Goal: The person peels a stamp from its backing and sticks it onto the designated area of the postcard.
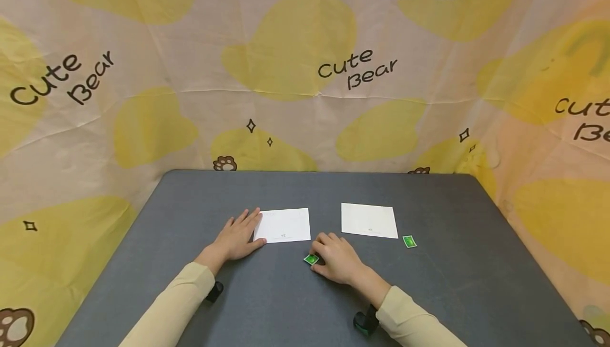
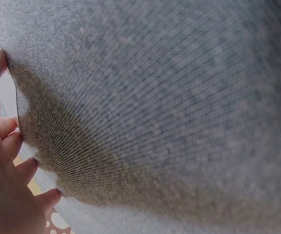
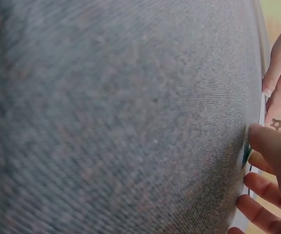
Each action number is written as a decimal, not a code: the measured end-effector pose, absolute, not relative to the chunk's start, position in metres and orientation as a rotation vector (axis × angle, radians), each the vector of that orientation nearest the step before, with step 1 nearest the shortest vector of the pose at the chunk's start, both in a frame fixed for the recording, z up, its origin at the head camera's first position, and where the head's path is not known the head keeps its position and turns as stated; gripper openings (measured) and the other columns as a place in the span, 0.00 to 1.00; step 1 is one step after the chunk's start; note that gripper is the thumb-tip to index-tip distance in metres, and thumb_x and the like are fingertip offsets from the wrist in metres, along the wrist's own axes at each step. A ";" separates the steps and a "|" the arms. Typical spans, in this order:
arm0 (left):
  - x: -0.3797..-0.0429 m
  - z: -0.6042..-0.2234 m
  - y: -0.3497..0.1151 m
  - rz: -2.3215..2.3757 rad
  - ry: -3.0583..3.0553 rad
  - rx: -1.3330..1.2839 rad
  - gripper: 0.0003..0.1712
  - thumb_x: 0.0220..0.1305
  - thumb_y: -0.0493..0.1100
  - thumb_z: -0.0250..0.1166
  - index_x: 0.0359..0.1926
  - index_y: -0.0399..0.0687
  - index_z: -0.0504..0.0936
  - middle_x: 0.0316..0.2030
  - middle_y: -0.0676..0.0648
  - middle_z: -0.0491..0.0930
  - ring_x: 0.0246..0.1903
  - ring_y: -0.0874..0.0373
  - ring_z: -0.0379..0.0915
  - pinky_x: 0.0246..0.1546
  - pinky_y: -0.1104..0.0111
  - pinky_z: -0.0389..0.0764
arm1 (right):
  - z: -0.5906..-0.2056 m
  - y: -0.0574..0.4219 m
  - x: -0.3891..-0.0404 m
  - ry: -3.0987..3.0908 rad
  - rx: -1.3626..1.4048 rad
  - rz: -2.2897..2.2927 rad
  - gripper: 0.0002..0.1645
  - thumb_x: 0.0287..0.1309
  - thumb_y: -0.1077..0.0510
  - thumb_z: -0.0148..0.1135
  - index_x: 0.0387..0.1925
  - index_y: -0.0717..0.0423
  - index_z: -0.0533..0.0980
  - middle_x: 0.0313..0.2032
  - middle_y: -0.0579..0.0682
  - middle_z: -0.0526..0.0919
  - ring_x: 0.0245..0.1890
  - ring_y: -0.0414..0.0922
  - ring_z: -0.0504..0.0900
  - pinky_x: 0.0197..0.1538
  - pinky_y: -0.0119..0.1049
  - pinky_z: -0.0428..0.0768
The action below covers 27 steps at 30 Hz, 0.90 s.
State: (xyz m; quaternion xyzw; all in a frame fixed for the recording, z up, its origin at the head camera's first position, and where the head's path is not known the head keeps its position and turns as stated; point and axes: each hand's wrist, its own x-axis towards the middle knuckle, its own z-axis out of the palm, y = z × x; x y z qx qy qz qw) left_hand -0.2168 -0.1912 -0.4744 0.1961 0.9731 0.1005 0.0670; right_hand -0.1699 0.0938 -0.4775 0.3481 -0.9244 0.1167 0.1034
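My left hand, fingers straight, rests on the left white paper's edge, likely steadying it. My right hand pinches one green square by its edge, just off that paper's near right corner, likely leaving its face uncovered.

From seven o'clock the left arm reaches toward one; the left hand lies palm down, fingers spread, thumb toward two. From five o'clock the right arm angles toward ten — the right hand bent-fingered, pinching.
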 end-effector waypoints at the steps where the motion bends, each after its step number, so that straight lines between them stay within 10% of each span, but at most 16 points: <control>1: -0.217 -0.475 -0.191 0.301 2.933 0.591 0.43 0.62 0.61 0.55 0.69 0.42 0.54 0.70 0.43 0.50 0.69 0.42 0.44 0.62 0.40 0.49 | -0.477 0.094 -0.170 -2.729 1.021 0.354 0.14 0.45 0.46 0.69 0.33 0.45 0.78 0.34 0.42 0.75 0.33 0.40 0.72 0.30 0.31 0.68; 27: -0.216 -0.472 -0.191 0.326 2.926 0.592 0.43 0.62 0.60 0.56 0.70 0.43 0.53 0.71 0.42 0.47 0.69 0.41 0.44 0.62 0.39 0.48 | -0.477 0.092 -0.172 -2.612 0.851 0.590 0.03 0.51 0.59 0.65 0.26 0.46 0.81 0.25 0.38 0.81 0.23 0.33 0.74 0.26 0.28 0.72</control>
